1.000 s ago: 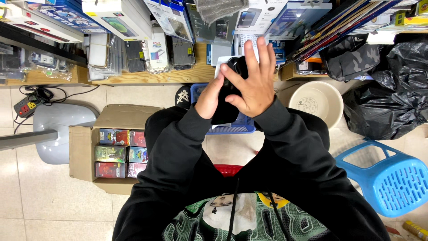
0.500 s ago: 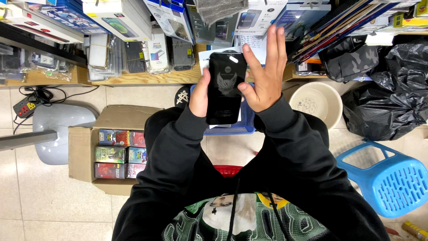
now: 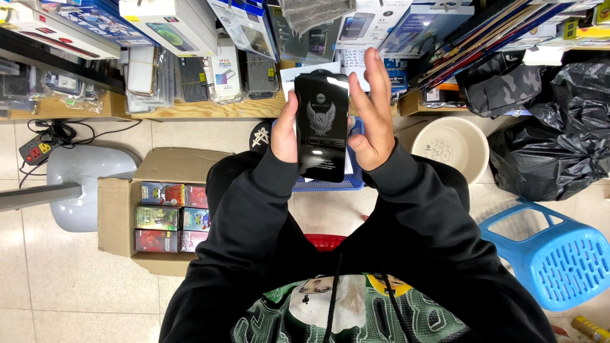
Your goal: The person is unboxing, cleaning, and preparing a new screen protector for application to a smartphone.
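Left hand (image 3: 284,130): fingers wrapped behind the left long edge of a flat black package with a winged emblem (image 3: 322,124), thumb on its front edge, grasping it upright before the chest. Right hand (image 3: 372,111): fingers (image 3: 376,76) extended and loosely spread, palm and thumb base pressed against the package's right long edge; it steadies the package rather than closing around it. The package thus lies between the two hands, face toward the camera. Beneath it, a blue basket (image 3: 330,183). On the floor: left, a cardboard box (image 3: 121,209) of small coloured cartons; right, a beige basin (image 3: 451,149) and a blue plastic stool (image 3: 553,254).
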